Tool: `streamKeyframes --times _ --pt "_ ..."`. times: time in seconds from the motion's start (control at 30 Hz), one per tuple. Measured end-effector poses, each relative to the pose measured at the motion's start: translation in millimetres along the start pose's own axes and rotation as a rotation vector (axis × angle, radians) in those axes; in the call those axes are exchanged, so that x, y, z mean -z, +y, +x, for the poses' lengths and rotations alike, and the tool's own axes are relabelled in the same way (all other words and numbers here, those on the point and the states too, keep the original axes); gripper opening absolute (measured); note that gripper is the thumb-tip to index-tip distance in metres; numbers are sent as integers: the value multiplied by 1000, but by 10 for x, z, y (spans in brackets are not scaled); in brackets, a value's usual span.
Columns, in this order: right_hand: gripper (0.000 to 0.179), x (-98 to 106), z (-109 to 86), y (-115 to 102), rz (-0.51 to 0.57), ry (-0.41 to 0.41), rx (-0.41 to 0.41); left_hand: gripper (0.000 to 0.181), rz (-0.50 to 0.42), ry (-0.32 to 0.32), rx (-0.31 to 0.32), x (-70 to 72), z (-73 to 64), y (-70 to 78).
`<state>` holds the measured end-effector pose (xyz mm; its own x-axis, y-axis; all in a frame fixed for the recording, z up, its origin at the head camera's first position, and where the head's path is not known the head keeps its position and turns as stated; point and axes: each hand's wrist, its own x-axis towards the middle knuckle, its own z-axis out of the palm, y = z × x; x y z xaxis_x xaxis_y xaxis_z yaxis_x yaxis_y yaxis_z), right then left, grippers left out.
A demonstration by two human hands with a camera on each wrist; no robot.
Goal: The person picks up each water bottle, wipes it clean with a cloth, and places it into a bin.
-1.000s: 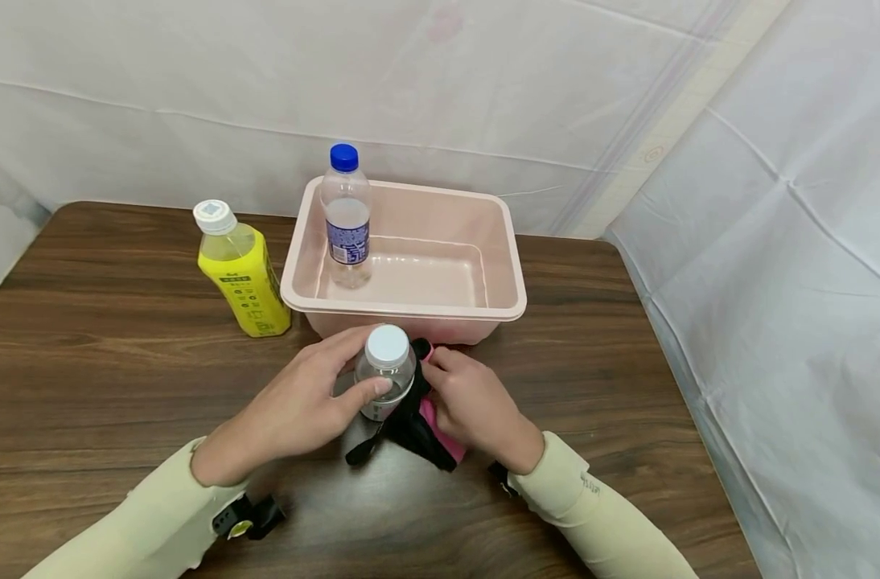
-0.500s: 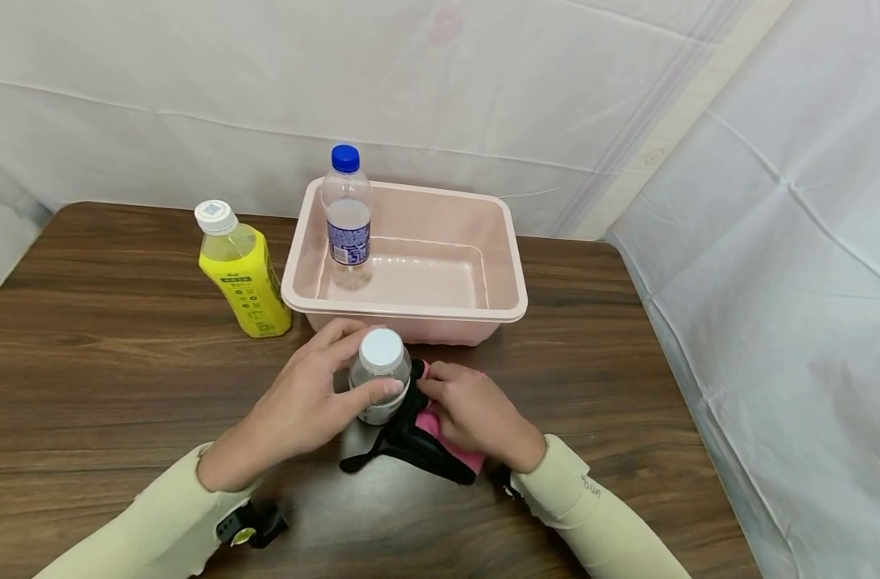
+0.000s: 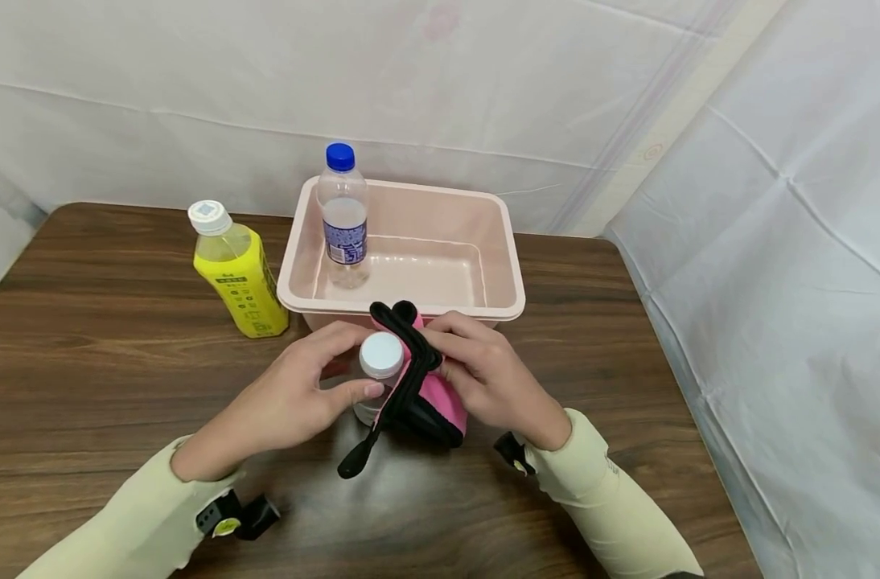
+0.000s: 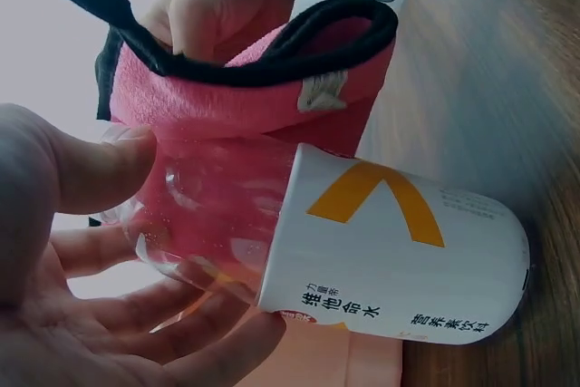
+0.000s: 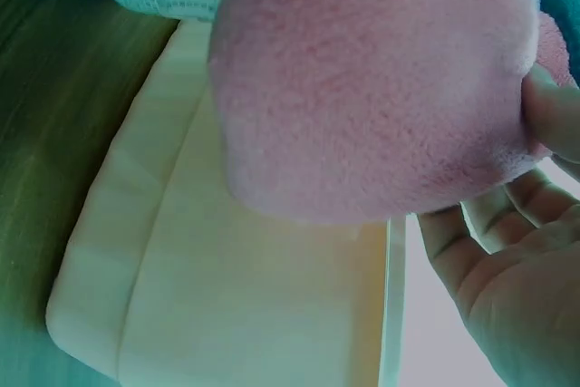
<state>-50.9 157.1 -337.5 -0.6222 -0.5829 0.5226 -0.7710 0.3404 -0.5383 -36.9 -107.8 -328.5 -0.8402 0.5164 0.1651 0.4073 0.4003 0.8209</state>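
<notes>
Gripping the bottle: the left hand (image 3: 295,394) is holding the vitamin-water bottle (image 4: 390,260) by its clear upper part, thumb on the near side, fingers behind.
Bottle's axis: it is standing roughly upright, its white cap (image 3: 382,354) facing up; whether its base is touching the tabletop (image 3: 121,362) is hard to tell.
Plush fabric: the right hand (image 3: 494,378) is pinching the pink plush fabric piece (image 3: 442,396) between thumb and fingers.
Fabric to bottle: the piece is lying just right of the bottle, its black trim (image 3: 413,378) overlapping it in the head view; contact is unclear.
Trim's line: it is running from beside the pink tub (image 3: 440,211) toward the person.
Nearer hand: the left for the bottle, the right for the fabric; both things are sitting between the hands.
Beyond: the blue-capped bottle (image 3: 344,240) is standing inside the tub, the yellow-labelled bottle (image 3: 248,291) left of it.
</notes>
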Motion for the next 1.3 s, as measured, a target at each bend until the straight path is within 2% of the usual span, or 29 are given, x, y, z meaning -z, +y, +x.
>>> streamKeyframes --times 0.13,0.3,0.47,0.53,0.63,0.7,0.77,0.83,0.9,1.0,1.13,1.3 --pt "18 2 53 2 -46 -81 -35 38 13 -3 -18 0 -2 -6" --pt "22 -19 85 43 -149 -177 -79 42 25 -5 -11 -2 -20 -11" --pt "27 -162 4 156 -278 -284 -80 41 44 3 -19 -25 -35 -28" --pt "24 -250 -53 203 -352 -353 -71 41 47 6 -21 -31 -37 -31" --pt "15 -342 -144 244 -435 -500 -67 40 46 7 -20 -32 -39 -37" --pt "9 -332 -178 236 -476 -599 -74 39 46 4 -18 -30 -40 -39" --pt "7 -260 -182 210 -512 -654 -100 38 49 -2 -14 -24 -39 -39" --pt "7 -156 -157 173 -570 -655 -123 39 49 -8 -11 -18 -35 -35" --pt "10 -81 -128 148 -638 -613 -132 40 44 -14 -5 -15 -33 -31" --pt "12 -130 -151 166 -686 -566 -98 41 40 -20 8 -15 -36 -31" --pt "53 -346 -306 196 -677 -587 -63 41 29 -31 10 -30 -38 -35" --pt "77 -441 -465 138 -659 -601 -103 46 26 -36 11 -35 -41 -33"
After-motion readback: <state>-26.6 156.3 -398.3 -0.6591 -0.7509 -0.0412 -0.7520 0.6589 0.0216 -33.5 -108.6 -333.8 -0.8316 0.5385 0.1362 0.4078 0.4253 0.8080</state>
